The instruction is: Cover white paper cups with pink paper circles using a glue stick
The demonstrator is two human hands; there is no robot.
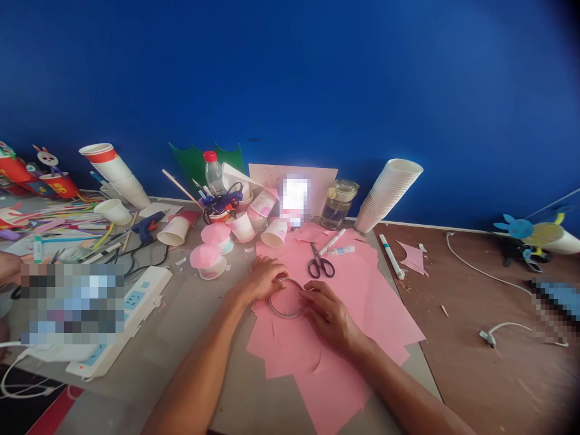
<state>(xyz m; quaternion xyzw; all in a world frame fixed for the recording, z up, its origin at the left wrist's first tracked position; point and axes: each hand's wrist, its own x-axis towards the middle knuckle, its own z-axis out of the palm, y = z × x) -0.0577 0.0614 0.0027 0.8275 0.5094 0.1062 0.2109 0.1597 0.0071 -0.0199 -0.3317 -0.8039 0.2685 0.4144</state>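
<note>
A thin grey ring (pixel 286 316) lies over a pile of overlapping pink paper sheets (pixel 335 374). My left hand (pixel 266 278) holds the ring by its upper left edge, thumb and fingers close together. At its right edge my right hand (pixel 330 311) pinches the ring between thumb and fingers. Pink paper shows through the middle of the ring. Just beyond my right hand, black-handled scissors (pixel 321 266) lie on the paper with blades pointing away. Beside them are a white pen (pixel 332 241) and a small capped tube (pixel 342 249).
Pink-topped paper cups (pixel 208 261) stand left of the sheets. Behind are a glass jar (pixel 339 204), a leaning cup stack (pixel 388 194) and a bright blurred screen (pixel 294 199). A power strip (pixel 131 320) and glue gun (pixel 148 226) lie left; a person's hand (pixel 9 266) shows there.
</note>
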